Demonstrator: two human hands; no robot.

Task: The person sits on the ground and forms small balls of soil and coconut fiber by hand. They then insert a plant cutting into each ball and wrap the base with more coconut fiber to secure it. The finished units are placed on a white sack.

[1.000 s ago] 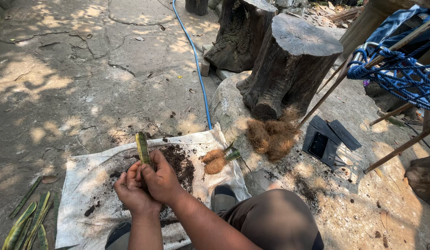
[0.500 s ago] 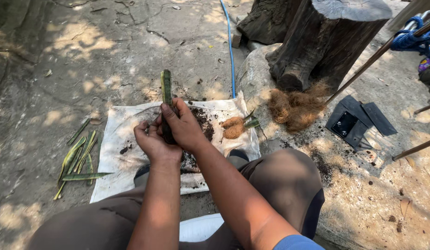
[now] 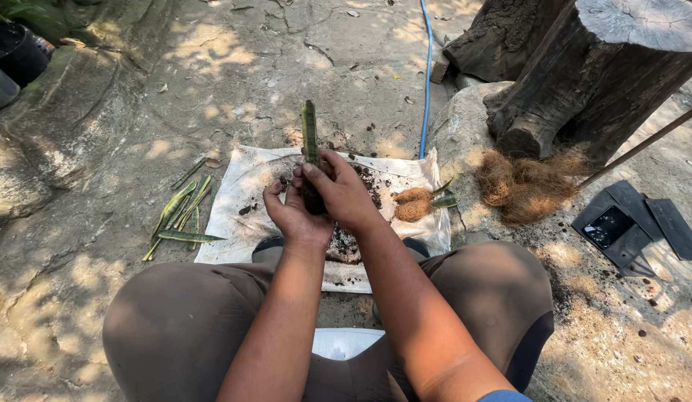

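1. Dappled stone ground, a white sheet (image 3: 234, 179) spread with soil.
2. Both hands, left hand (image 3: 292, 216) and right hand (image 3: 344, 195), clasp one upright green leaf cutting (image 3: 309, 134) over it.
3. Judging by the loose cuttings (image 3: 178, 216) lying alongside, several remain undone.

One upright leaf cutting (image 3: 309, 134); two tree stumps (image 3: 584, 74), one white sheet (image 3: 234, 186), one blue hose (image 3: 426, 74)

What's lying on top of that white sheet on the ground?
On the white sheet lie dark soil and two brown fibre bundles. Both hands and the knees hide its middle and near edge.
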